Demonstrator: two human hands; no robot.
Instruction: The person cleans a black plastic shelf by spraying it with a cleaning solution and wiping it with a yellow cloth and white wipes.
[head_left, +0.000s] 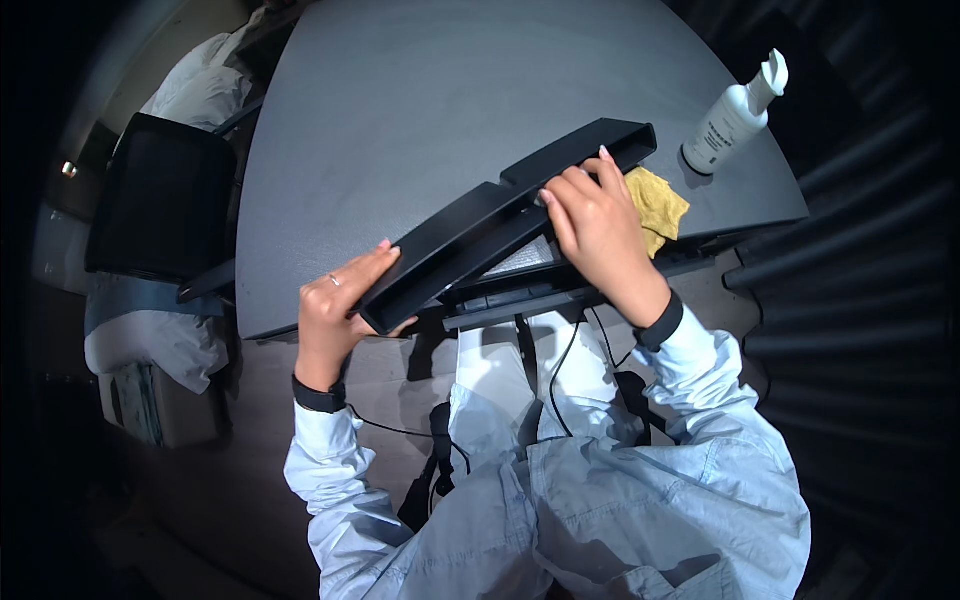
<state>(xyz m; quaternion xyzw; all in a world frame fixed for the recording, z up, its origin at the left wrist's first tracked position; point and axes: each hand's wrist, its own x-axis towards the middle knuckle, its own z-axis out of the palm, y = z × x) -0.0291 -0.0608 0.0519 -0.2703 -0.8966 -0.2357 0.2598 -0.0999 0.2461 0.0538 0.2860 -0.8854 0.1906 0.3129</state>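
Observation:
My left hand (337, 304) grips the lower left end of a long black tray-like organizer (457, 225), thumb beneath and fingers on top. Near its right end my right hand (592, 217) holds the same organizer, fingers over its edge. The organizer is tilted, its right end farther from me, with a notch in its upper side. Below it an open drawer (517, 304) juts from the table's near edge, with a silvery surface partly visible behind. A yellow cloth (658, 206) lies on the table just right of my right hand.
A white spray bottle (726, 129) stands on the right of the grey table (390, 97). A black chair (161, 196) is at the left, near white bags (169, 337). A dark pleated curtain (862, 300) hangs at the right. Thin cables run by my wrists and legs.

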